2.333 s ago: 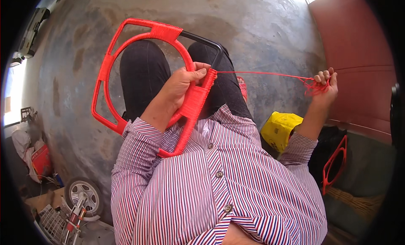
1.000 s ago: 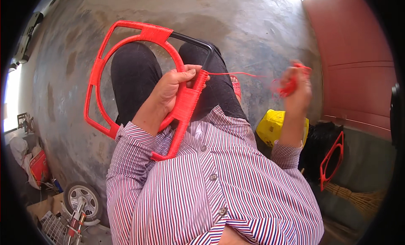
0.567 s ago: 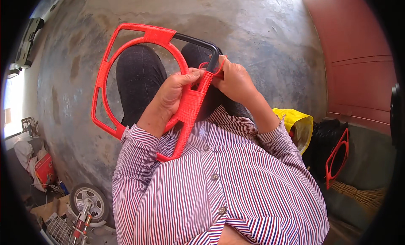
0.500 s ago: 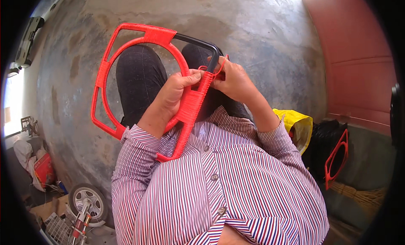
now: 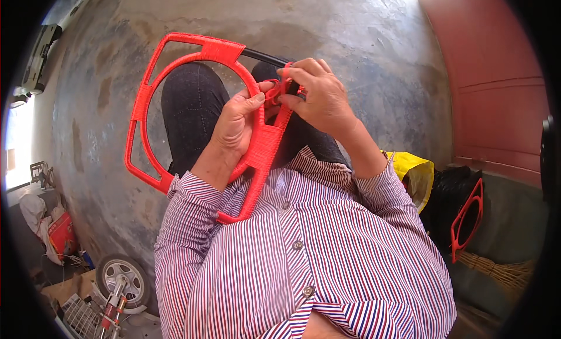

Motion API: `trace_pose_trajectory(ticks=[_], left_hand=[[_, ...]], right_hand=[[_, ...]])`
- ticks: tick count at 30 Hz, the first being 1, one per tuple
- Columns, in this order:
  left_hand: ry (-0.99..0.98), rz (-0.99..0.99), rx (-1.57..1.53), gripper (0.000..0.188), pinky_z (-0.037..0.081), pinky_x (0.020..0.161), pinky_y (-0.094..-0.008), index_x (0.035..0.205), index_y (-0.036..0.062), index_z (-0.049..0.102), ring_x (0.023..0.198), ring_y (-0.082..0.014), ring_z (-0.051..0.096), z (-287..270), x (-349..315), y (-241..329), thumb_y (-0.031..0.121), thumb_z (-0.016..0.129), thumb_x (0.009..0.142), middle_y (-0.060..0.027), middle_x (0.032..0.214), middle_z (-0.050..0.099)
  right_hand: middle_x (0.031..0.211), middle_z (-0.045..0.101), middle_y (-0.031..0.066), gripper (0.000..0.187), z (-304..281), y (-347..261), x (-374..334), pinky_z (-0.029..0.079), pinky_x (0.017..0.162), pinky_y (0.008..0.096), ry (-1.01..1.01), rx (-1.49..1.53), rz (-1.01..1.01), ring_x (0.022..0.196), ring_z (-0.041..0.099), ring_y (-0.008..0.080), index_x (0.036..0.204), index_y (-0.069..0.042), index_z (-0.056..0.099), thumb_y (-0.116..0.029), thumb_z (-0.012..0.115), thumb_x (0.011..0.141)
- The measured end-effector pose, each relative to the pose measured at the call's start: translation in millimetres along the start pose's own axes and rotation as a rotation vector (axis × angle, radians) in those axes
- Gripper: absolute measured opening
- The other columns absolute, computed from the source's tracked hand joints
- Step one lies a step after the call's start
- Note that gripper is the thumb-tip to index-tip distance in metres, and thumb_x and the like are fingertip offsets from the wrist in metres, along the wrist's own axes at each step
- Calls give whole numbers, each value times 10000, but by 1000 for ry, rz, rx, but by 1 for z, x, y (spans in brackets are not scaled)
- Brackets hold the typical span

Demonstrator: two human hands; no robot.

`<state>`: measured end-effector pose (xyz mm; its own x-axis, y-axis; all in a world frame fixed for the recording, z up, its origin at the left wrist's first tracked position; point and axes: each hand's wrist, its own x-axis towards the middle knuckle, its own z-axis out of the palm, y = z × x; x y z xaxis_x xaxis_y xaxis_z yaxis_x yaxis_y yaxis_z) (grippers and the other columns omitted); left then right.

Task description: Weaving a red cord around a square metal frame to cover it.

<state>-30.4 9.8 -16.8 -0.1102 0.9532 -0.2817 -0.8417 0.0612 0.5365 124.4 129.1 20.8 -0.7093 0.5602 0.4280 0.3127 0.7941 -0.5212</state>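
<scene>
Across my knees lies an angular frame [image 5: 267, 145] with an inner ring, tightly wrapped in red cord. Its far right corner is bare black tube [image 5: 264, 57]. My left hand [image 5: 236, 120] reaches through the ring and is closed on its right side, thumb on top. Between my hands hangs a small bunch of loose red cord [image 5: 272, 94], partly hidden by the fingers. My right hand [image 5: 324, 96] is at the bare tube, thumb and fingers pinching the cord where it passes over the tube.
At right a yellow bag [image 5: 412, 169] stands beside a black plastic bag [image 5: 447, 193], with another red wrapped frame [image 5: 467, 219] leaning there. A straw broom [image 5: 497, 272] lies below. At lower left are a small wheel [image 5: 123, 280] and a red box [image 5: 61, 234].
My right hand has risen from beside the tube to over it, bringing the red cord up across it. My left fingers have shifted slightly back from the wrapped edge. The frame stays nearly still.
</scene>
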Motion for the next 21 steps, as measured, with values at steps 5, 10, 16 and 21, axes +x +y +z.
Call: trace_pose_trajectory(ticks=[5,10,16,21], left_hand=[[12,12,21,372,519,930,-383,1287,-10,534,1109,-227,611,6,-1,3,102,591,936,-119,1195,633],[117,39,119,353,532,876,-366,1262,-7,550,1057,-219,627,-6,-1,0,126,593,938,-105,1167,644],[47,-190,119,328,585,817,-359,1220,-31,559,968,-248,675,-1,4,-4,130,604,938,-176,1103,663],[12,-278,132,252,581,777,-362,1169,-22,556,880,-266,705,16,-4,6,96,576,947,-208,1040,678]], right_hand=[[880,642,54,197,2,6,6,504,833,384,-63,38,-4,912,594,279,936,-96,721,-195,731,767],[887,644,87,196,-37,29,-6,498,815,384,-310,-26,98,911,603,295,896,-57,708,-195,728,758],[920,668,119,242,-76,65,-47,495,822,415,-438,427,262,933,632,280,936,4,676,-191,692,792],[722,560,83,349,-67,72,-71,479,672,414,12,1821,177,643,556,221,1174,-18,542,-149,591,854]])
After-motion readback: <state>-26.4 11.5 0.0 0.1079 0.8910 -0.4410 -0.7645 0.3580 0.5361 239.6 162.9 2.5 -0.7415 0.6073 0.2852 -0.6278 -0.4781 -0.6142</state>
